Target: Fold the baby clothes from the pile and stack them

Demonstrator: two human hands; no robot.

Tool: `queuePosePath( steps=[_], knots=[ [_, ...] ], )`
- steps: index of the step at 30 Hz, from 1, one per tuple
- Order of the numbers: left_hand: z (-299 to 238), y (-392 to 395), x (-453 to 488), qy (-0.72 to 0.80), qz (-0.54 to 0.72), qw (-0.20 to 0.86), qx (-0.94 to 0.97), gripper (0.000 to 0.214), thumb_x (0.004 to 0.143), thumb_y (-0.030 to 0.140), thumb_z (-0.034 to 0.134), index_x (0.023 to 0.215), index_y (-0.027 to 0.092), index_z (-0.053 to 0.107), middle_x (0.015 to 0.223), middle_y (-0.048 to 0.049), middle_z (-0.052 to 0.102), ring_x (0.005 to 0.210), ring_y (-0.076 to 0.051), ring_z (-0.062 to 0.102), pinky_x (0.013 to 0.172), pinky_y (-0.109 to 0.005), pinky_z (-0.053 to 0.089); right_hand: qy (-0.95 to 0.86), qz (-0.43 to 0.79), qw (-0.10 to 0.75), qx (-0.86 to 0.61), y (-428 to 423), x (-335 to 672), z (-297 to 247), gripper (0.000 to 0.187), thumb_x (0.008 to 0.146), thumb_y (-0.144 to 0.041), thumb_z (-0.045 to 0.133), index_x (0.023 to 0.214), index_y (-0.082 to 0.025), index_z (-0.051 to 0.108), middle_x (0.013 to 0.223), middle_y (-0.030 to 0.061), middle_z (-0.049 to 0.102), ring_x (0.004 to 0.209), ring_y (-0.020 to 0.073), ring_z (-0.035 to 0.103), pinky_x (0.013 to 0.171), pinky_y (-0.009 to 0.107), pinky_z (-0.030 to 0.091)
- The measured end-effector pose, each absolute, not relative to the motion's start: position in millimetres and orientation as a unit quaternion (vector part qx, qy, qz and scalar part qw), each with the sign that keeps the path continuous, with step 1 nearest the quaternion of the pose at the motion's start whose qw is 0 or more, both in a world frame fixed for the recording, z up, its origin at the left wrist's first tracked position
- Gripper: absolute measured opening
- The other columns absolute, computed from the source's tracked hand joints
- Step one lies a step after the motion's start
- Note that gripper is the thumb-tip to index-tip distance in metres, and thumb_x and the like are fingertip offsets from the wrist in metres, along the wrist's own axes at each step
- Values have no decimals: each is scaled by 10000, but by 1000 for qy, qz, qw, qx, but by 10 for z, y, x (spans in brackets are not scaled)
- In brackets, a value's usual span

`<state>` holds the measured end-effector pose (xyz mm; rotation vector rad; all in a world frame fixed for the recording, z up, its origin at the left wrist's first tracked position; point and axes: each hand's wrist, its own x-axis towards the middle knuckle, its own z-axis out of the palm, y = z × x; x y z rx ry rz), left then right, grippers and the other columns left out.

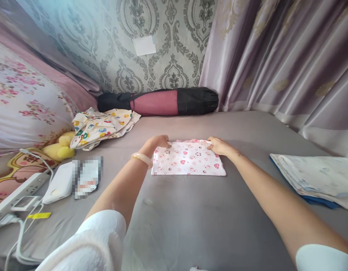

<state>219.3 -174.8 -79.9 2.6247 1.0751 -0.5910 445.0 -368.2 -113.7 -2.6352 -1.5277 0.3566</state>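
A white cloth (187,160) printed with pink hearts and small flowers lies folded into a rectangle on the grey bed sheet (179,218). Some pink fabric shows along its far edge. My left hand (159,142), with a pale bangle (142,159) on its wrist, pinches the cloth's far left corner. At the far right corner, my right hand (219,146) grips the cloth between thumb and fingers. The fingertips of both hands are partly hidden. Whether the cloth is a garment I cannot tell.
Folded cloths (315,177) lie at the right, a crumpled printed cloth (106,126) at the left. A pink and black roll bag (157,102) rests against the wall. Near left are a power strip (18,199), cables, a white power bank (61,182) and a blurred-out phone-like object (88,177).
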Motion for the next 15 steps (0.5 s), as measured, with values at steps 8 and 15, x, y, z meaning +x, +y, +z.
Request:
queuePosePath(
  steps=[8, 15],
  knots=[
    [-703, -1951, 1988, 347, -140, 89, 923, 432, 838, 274, 526, 1265, 254, 590, 1370, -65, 602, 1201, -246, 577, 1080, -411, 360, -510, 74, 51, -855, -3839, 4302, -960, 279, 919, -264, 576, 1179, -189, 642, 1232, 123, 658, 1120, 244, 617, 823, 284, 456],
    [-414, -1936, 1846, 300, -113, 67, 945, 432, 789, 258, 557, 1211, 237, 644, 1276, -58, 658, 1160, -241, 587, 1021, -370, 397, -519, 91, 131, -840, -3949, 4377, -743, 290, 868, -264, 603, 1137, -173, 662, 1108, 96, 705, 977, 220, 647, 756, 268, 455]
  ],
)
